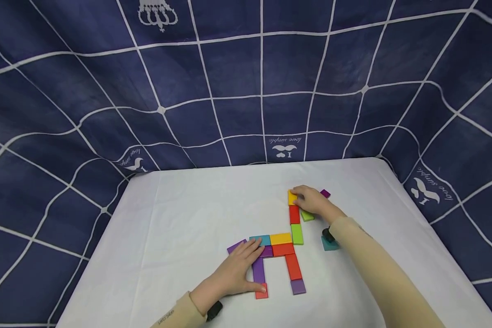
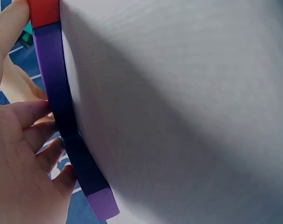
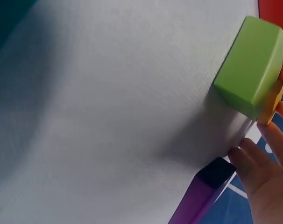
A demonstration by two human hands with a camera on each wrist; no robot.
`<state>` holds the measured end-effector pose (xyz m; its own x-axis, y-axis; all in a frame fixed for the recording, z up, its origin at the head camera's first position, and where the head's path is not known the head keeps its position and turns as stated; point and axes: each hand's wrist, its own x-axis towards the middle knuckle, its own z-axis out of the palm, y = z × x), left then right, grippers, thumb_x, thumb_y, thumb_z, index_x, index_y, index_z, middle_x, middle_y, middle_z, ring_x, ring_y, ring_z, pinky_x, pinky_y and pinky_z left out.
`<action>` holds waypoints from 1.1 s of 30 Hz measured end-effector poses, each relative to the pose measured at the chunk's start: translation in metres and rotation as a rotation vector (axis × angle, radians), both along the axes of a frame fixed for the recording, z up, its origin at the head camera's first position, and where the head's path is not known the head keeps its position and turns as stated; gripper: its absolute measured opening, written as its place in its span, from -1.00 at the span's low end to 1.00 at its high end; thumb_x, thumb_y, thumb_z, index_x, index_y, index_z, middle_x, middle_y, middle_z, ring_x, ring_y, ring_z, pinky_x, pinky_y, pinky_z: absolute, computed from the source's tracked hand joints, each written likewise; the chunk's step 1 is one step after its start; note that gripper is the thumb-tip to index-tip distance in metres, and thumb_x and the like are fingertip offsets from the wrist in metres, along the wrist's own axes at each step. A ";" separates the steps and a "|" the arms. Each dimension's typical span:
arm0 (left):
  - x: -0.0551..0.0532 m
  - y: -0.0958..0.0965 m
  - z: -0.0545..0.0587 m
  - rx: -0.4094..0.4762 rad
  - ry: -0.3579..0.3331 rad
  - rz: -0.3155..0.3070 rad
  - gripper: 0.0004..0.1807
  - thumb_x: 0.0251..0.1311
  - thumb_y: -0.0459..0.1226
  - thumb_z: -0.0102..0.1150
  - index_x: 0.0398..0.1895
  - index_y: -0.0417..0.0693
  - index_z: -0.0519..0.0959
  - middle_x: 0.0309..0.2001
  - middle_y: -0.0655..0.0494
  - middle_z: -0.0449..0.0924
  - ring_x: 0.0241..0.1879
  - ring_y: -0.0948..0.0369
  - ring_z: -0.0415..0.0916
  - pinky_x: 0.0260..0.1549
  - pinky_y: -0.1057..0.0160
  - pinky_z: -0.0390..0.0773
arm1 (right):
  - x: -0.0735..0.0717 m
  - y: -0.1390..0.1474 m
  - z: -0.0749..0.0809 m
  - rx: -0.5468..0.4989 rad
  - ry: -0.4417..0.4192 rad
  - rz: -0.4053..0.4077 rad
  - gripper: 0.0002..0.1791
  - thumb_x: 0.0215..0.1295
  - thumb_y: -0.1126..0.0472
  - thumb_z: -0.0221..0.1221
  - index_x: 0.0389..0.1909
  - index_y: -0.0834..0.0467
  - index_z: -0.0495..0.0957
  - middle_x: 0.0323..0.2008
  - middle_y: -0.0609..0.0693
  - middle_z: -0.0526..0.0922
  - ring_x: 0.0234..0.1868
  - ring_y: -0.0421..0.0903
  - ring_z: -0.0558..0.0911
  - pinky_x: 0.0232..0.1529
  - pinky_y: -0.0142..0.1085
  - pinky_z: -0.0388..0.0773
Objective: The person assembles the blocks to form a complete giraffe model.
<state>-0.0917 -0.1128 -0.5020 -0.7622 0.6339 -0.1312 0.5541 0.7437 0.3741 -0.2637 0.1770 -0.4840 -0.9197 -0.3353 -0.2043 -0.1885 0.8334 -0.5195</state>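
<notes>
Flat coloured blocks lie end to end on the white table in a figure with two legs and a tall column. My right hand (image 1: 313,199) pinches the yellow block (image 1: 292,197) at the column's top, above a red block (image 1: 294,214) and a green block (image 1: 297,234). My left hand (image 1: 238,269) lies spread over the left part. Its thumb touches the light red block (image 1: 261,294) under the long purple block (image 1: 258,269), and its fingertips rest by the teal block (image 1: 259,239). A slanting purple block (image 2: 103,204) sticks out beside those fingers.
Near my right hand lie a loose green block (image 1: 307,216) and a dark purple block (image 1: 325,193). A teal block (image 1: 330,245) sits partly under the right wrist camera. Dark blue checked cloth (image 1: 238,114) hangs behind the table and along its sides.
</notes>
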 end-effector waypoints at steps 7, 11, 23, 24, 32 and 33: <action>0.003 -0.001 -0.004 0.015 -0.003 -0.001 0.14 -0.03 0.36 0.26 0.54 -0.03 0.13 0.58 0.07 0.00 0.56 0.05 -0.05 0.51 -0.01 0.05 | 0.006 0.001 -0.004 -0.022 0.002 -0.005 -0.48 0.43 0.20 0.10 0.38 0.19 0.38 0.37 0.23 0.38 0.42 0.21 0.32 0.44 0.11 0.22; 0.004 -0.001 -0.005 0.014 -0.005 -0.003 0.14 -0.02 0.36 0.25 0.54 -0.02 0.12 0.58 0.07 0.00 0.56 0.05 -0.05 0.51 -0.01 0.05 | 0.006 0.003 -0.008 -0.019 0.002 0.003 -0.48 0.43 0.19 0.10 0.38 0.17 0.38 0.38 0.22 0.37 0.42 0.21 0.31 0.44 0.12 0.22; 0.002 0.000 -0.001 0.020 0.005 -0.011 0.14 -0.02 0.34 0.28 0.53 -0.07 0.14 0.57 0.03 0.02 0.55 0.03 -0.04 0.51 -0.02 0.06 | 0.016 0.004 0.003 0.051 -0.030 0.130 -0.19 0.26 -0.11 0.26 0.46 0.11 0.27 0.54 0.16 0.09 0.53 0.25 0.07 0.45 0.23 0.12; 0.002 0.000 0.000 0.022 0.008 -0.011 0.13 -0.01 0.33 0.29 0.53 -0.07 0.15 0.57 0.02 0.03 0.55 0.02 -0.03 0.50 -0.02 0.07 | 0.019 0.004 0.004 0.058 -0.045 0.144 -0.14 0.22 -0.15 0.28 0.48 0.10 0.24 0.55 0.16 0.05 0.54 0.27 0.03 0.44 0.26 0.10; 0.001 0.000 0.001 0.031 0.003 -0.006 0.13 -0.01 0.32 0.28 0.54 -0.07 0.13 0.57 0.00 0.03 0.55 -0.01 -0.02 0.51 -0.02 0.06 | 0.032 0.002 0.006 0.102 -0.106 0.167 0.09 0.04 -0.24 0.39 0.53 0.05 0.11 0.59 0.11 -0.09 0.57 0.28 -0.12 0.38 0.35 0.11; 0.001 0.000 0.000 0.029 0.005 -0.007 0.14 -0.01 0.33 0.28 0.54 -0.07 0.13 0.57 0.01 0.03 0.55 -0.01 -0.02 0.51 -0.01 0.06 | 0.033 0.003 0.006 0.103 -0.104 0.169 0.09 0.04 -0.23 0.40 0.53 0.05 0.12 0.59 0.12 -0.09 0.57 0.28 -0.12 0.39 0.35 0.12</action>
<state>-0.0906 -0.1124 -0.5016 -0.7583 0.6427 -0.1093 0.5611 0.7288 0.3925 -0.2309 0.1797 -0.4783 -0.8243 -0.4554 -0.3364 -0.2798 0.8443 -0.4571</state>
